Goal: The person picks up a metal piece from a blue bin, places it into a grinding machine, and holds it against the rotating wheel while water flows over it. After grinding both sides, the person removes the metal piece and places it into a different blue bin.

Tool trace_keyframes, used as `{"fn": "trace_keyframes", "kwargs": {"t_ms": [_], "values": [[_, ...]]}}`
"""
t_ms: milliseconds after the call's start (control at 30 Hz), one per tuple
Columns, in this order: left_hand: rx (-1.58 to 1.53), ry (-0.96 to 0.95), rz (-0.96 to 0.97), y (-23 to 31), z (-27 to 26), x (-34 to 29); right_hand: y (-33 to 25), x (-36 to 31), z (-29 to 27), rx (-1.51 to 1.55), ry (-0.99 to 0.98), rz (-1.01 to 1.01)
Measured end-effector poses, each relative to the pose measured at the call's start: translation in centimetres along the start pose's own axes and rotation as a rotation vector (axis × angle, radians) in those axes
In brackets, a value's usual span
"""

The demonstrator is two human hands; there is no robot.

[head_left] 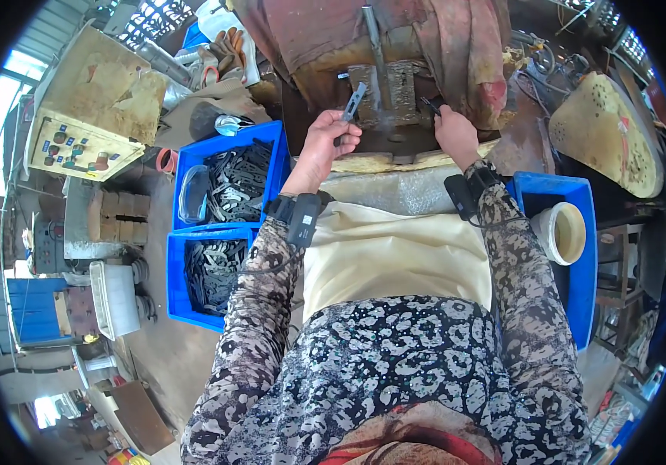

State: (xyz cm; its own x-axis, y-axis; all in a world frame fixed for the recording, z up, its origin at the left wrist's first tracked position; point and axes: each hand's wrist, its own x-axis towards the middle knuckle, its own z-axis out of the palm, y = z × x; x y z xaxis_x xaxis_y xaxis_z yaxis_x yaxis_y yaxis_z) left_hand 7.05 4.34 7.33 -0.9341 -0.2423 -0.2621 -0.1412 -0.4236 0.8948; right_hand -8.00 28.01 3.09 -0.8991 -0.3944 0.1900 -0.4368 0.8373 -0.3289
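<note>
My left hand (325, 147) is closed around a flat grey slotted metal part (354, 102), which sticks up past the fingertips. My right hand (455, 136) pinches a thin dark piece (430, 103); its kind is too small to tell. Both hands are held over the front of a machine, on either side of a wet metal block (401, 93) with a steel rod (371, 39) rising from it. A reddish-brown stained cloth (333, 31) drapes around that block. Left of my left forearm, a blue bin (277, 155) holds many dark metal parts.
A second blue bin (193, 315) with metal parts adjoins the first. On the right, another blue bin (587, 232) holds a white bucket (573, 232). A stained control box (77, 147) with knobs stands left. Gloves (228, 50) lie at the back. A pale apron (395, 263) covers my lap.
</note>
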Motion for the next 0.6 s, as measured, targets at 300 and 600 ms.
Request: {"fn": "trace_keyframes", "kwargs": {"t_ms": [300,600], "values": [[0.835,0.226,0.254,-1.6,-0.9,4.2,-0.7,-0.4,-0.1,-0.01,0.019,0.004],[1.353,0.455,0.398,-2.9,-0.1,4.2,-0.7,-0.5,-0.5,-0.018,0.025,0.01]]}}
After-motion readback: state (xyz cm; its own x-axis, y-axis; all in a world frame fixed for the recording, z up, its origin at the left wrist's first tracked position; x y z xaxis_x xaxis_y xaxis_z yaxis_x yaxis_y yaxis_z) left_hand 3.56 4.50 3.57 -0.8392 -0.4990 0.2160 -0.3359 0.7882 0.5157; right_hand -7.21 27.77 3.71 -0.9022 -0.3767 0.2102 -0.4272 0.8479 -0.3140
